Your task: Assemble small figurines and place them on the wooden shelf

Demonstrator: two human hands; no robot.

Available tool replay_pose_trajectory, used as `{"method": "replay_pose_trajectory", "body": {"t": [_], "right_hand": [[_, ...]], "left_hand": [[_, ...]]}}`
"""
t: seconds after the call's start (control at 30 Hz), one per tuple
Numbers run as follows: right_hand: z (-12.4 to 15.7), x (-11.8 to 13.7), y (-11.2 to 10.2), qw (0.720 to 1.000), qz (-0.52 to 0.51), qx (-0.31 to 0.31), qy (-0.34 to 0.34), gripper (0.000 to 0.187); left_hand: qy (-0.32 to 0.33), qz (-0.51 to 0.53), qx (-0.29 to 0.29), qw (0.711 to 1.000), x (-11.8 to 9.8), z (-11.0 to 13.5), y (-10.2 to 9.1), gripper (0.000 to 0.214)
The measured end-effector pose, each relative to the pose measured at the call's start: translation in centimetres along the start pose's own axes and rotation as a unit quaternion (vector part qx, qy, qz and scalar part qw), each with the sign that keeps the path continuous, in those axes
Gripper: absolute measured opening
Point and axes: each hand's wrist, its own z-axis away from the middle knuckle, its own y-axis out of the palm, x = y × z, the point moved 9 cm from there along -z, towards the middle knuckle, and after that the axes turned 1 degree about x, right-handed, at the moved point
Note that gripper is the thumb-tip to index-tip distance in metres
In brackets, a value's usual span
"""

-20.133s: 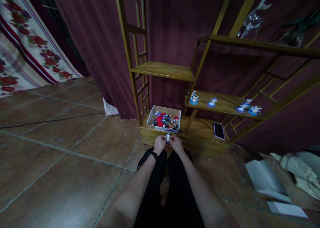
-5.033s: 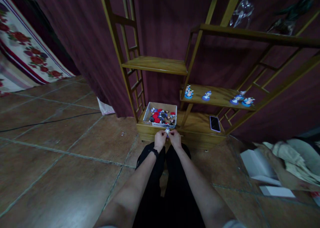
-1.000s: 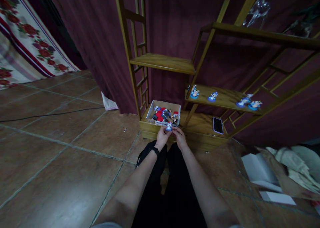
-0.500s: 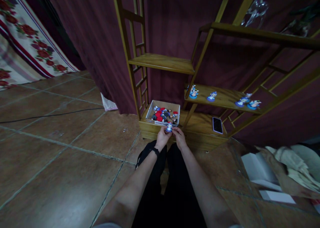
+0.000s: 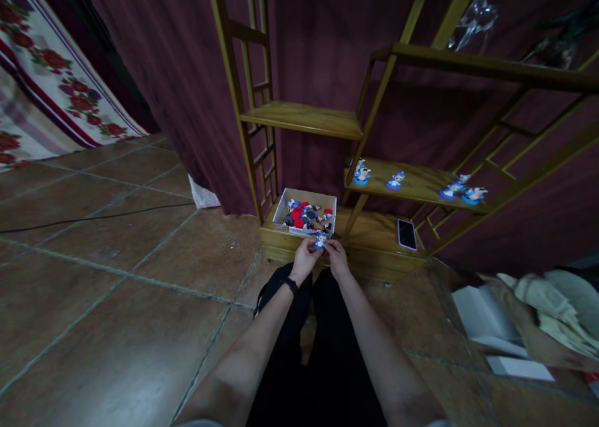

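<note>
Between my two hands, just in front of the box, is a small white and purple figurine (image 5: 321,240) on a round base. My left hand (image 5: 306,256) pinches it from the left, and my right hand (image 5: 336,255) grips its right side with the fingertips. Right behind it stands an open cardboard box (image 5: 321,200), holding several jumbled figurines with red, dark and blue parts. On the middle shelf (image 5: 418,188) stand several similar figurines, among them a purple one (image 5: 395,180) near its middle.
A phone (image 5: 407,235) lies on the cabinet's lower board, right of the box. Wooden uprights and an upper-left shelf (image 5: 302,118) frame the space. Glass ornaments (image 5: 475,21) stand high on the right. White boxes (image 5: 486,318) and cloth lie on the floor at right.
The figurine has shifted slightly right and tilted between my fingers. My right hand has moved a little to the right; both hands stay in front of the box.
</note>
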Motion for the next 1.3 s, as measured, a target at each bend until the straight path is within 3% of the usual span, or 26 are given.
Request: {"method": "replay_pose_trajectory", "body": {"t": [0.43,0.7,1.0,1.3], "right_hand": [[0.3,0.4,0.7,1.000,-0.008,0.030,0.005,0.020],[0.4,0.6,1.0,0.999,0.016,0.042,0.004,0.030],[0.3,0.4,0.9,0.999,0.008,0.050,0.013,0.029],[0.7,0.8,1.7,0.994,-0.012,0.102,0.044,0.029]], "left_hand": [[0.000,-0.009,-0.020,1.000,-0.5,0.0,-0.5,0.025],[-0.011,0.027,0.015,0.999,-0.3,0.0,0.0,0.028],[-0.019,0.069,0.043,0.996,0.4,0.0,0.6,0.033],[-0.069,0.077,0.028,0.994,0.4,0.2,0.5,0.035]]}}
